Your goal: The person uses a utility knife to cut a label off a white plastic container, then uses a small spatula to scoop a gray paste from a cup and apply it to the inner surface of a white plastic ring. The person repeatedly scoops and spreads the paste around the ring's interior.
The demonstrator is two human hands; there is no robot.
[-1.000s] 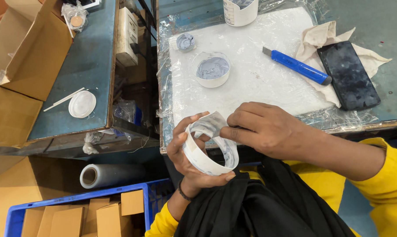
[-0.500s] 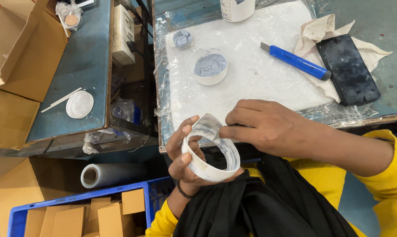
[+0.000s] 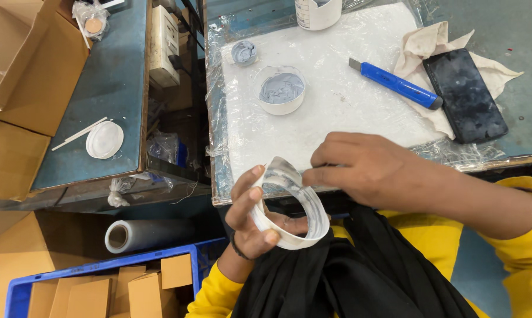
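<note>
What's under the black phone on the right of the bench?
The black phone lies on a crumpled beige cloth, whose edges show around it. The blue utility knife rests beside it. What the cloth's covered middle hides cannot be seen.

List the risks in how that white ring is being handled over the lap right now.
1. The white ring is held off the table edge, above black cloth; if the left hand slips, it likely drops there.
2. The right hand pinches the ring's thin upper rim, which might bend it.
3. The open cup of grey paste and the blue utility knife lie near; a careless reach may smear or cut.
</note>
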